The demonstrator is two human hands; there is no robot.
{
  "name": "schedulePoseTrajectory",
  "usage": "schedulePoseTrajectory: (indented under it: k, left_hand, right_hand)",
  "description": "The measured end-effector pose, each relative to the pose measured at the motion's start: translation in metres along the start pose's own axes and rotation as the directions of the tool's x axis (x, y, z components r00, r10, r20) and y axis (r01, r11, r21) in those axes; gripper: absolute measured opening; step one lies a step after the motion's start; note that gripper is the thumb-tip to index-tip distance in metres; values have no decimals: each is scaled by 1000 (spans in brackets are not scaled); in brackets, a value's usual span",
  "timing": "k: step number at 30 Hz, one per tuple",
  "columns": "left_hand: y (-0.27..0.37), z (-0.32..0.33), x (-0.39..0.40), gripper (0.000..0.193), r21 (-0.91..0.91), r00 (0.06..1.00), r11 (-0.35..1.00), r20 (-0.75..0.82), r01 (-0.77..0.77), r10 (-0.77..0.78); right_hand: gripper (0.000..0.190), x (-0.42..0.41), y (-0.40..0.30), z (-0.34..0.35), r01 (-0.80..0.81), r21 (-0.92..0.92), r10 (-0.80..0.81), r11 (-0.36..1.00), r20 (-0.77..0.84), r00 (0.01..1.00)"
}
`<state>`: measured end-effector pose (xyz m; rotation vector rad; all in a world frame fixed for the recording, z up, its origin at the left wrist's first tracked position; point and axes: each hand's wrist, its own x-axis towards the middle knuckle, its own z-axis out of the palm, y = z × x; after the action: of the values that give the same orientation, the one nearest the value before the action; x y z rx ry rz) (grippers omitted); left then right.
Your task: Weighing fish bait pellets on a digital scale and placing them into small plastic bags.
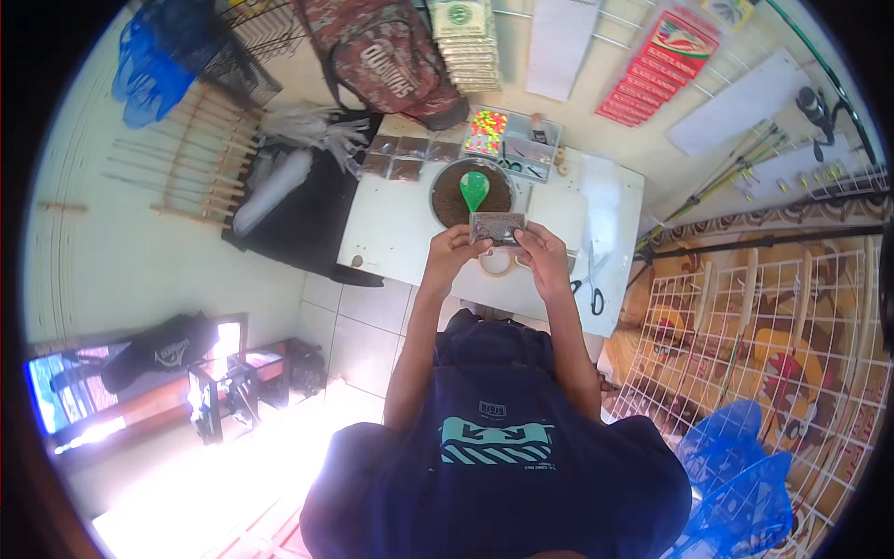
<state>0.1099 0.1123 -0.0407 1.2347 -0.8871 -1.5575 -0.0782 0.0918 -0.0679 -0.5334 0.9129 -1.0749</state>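
Note:
A small clear plastic packet of brown granules [497, 228] is held up over the near side of the white table [391, 223]. My left hand [450, 253] grips its left end, and my right hand [545, 253] grips its right end. Just beyond the packet stands a round tub of brown granules [447, 189] with a green plastic scoop [475, 187] lying in it. Below the packet, a roll of tape [494, 264] rests on the table between my hands. Several filled packets [405, 170] lie behind the tub, to its left.
A compartment box [534, 150] with bright small pieces stands at the back. Scissors [596, 300] lie at the right front, near a strip of clear plastic [601, 202]. A dark camouflage backpack [391, 63] hangs above the table. Black cloth [293, 230] covers a surface at left.

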Motion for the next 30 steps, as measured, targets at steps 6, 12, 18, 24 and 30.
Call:
schedulePoseTrajectory:
  k: [6, 12, 18, 24, 30]
  left_hand:
    - [-16, -40, -13, 35, 13, 984, 999, -177, -29, 31]
    - [-17, -84, -17, 34, -6, 964, 997, -254, -83, 79]
    - [-35, -172, 7, 29, 52, 914, 996, -397, -72, 87]
    - [-68, -252, 63, 22, 227, 919, 974, -386, 15, 76]
    - [-88, -277, 128, 17, 561, 958, 826, -259, 48, 120]
  right_hand:
    - [30, 13, 26, 22, 6, -140, -10, 990, -31, 999]
    - [29, 28, 49, 65, -67, -110, 63, 992, -40, 997]
    - [44, 64, 123, 136, -103, -44, 103, 994, 2, 995]
    - [36, 132, 208, 163, -102, -97, 76, 990, -241, 968]
    - [19, 181, 249, 169, -78, -449, -232, 890, -595, 769]
